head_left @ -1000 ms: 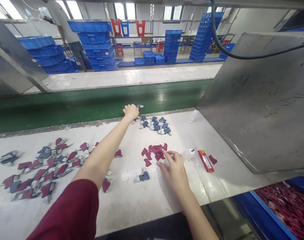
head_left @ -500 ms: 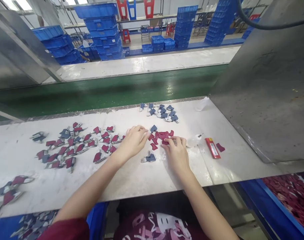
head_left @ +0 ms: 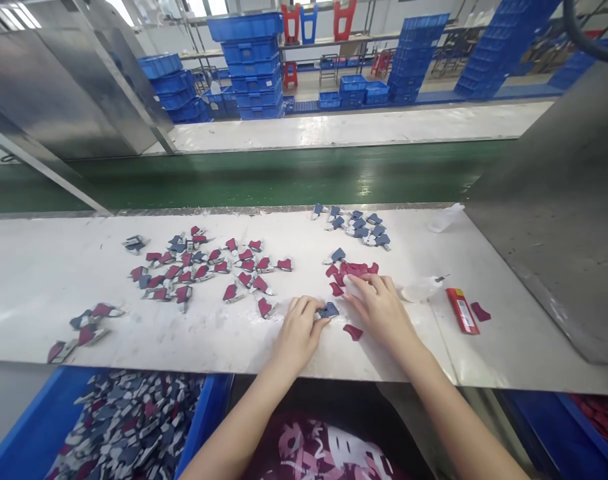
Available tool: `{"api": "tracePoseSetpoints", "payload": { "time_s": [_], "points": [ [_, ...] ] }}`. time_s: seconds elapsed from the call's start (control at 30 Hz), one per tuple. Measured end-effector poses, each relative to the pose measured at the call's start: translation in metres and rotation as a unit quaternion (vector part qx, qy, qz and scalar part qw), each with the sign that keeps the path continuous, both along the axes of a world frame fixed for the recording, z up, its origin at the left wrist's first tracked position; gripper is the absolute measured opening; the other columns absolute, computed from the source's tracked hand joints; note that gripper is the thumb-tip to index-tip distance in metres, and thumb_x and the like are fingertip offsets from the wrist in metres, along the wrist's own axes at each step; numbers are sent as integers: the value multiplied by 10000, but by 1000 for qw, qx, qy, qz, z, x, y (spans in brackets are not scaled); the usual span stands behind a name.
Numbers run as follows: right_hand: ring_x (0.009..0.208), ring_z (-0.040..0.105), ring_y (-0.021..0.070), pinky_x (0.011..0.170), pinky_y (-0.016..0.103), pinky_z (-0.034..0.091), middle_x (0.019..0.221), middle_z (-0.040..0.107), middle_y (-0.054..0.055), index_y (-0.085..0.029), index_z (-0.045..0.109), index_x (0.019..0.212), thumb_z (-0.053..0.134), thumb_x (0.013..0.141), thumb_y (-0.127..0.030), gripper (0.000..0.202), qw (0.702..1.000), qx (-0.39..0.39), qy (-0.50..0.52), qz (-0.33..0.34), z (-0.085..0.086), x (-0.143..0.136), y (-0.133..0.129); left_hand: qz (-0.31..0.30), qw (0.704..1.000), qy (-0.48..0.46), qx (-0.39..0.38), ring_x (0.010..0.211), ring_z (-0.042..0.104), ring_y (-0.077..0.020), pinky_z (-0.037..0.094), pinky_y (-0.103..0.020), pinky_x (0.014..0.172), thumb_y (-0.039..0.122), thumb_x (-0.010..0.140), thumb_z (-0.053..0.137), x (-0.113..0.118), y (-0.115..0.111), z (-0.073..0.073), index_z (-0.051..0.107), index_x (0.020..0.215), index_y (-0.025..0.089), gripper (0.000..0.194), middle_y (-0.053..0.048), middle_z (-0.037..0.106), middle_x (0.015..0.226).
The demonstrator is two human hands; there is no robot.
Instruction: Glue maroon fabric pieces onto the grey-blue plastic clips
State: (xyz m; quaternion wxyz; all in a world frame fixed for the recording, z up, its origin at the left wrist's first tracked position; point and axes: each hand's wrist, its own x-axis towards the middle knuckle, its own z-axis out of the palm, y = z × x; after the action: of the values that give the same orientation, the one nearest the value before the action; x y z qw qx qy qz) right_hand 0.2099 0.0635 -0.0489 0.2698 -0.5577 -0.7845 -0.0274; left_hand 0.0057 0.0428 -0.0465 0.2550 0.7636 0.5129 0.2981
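My left hand pinches a small blue-grey plastic part with a whitish end, low over the white table. My right hand is over the near side of a little pile of dark red, curved flat pieces; its thumb and forefinger look apart, with nothing plain between them. A single red piece lies between my hands, nearer to me. Just behind the pile sits another blue-grey part. Right of my right hand, a translucent squeeze bottle with a thin needle tip lies on its side.
Many red-topped parts spread to the left; blue-grey parts cluster at the back. At right are a red packet, a translucent container and a metal panel. A blue bin of parts stands below the front edge.
The view has swung left. My left hand has come back towards me and taken hold of the blue-grey part that lay on the table. A red piece now lies between my hands.
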Motion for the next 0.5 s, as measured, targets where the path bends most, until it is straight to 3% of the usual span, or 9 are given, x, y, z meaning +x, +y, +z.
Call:
{"api": "tracePoseSetpoints", "payload": {
  "time_s": [0.1,0.2,0.27,0.4,0.5],
  "points": [
    [1023,541,268,864,416,548,1114,625,134,-198,622,1250,562,965,-361,334,992,-28,20,120,11,9,-19,51,997,-47,-32,970,629,-236,509,-371,857,202,930,590,-8,-14,-2,613,1056,188,129,-72,684,1018],
    [1136,548,290,897,423,582,1265,593,145,-218,527,1392,686,848,-528,646,970,-119,2,214,14,18,-46,91,989,-87,-78,887,647,-213,510,-343,811,256,932,584,-15,-23,-2,615,1064,195,149,-61,700,985],
    [1194,543,318,916,453,594,1343,570,152,-227,458,1460,741,775,-575,819,959,-154,-13,238,9,24,-64,102,983,-115,-103,887,654,-206,507,-331,812,274,922,597,-16,-25,-1,626,1063,200,162,-53,715,986],
    [1225,574,281,958,439,596,1351,590,133,-266,418,1492,627,929,-282,601,969,-133,1,207,-10,39,-91,98,971,-177,-128,985,663,-208,501,-313,839,287,913,607,-13,-21,0,653,1053,213,165,-49,732,1060],
    [1212,607,236,958,373,598,1284,630,117,-286,474,1457,530,956,-128,528,977,-81,24,195,-24,51,-107,100,961,-214,-142,999,667,-207,503,-305,843,290,898,625,-8,-19,-1,668,1039,209,168,-50,738,1051]
  ]
}}
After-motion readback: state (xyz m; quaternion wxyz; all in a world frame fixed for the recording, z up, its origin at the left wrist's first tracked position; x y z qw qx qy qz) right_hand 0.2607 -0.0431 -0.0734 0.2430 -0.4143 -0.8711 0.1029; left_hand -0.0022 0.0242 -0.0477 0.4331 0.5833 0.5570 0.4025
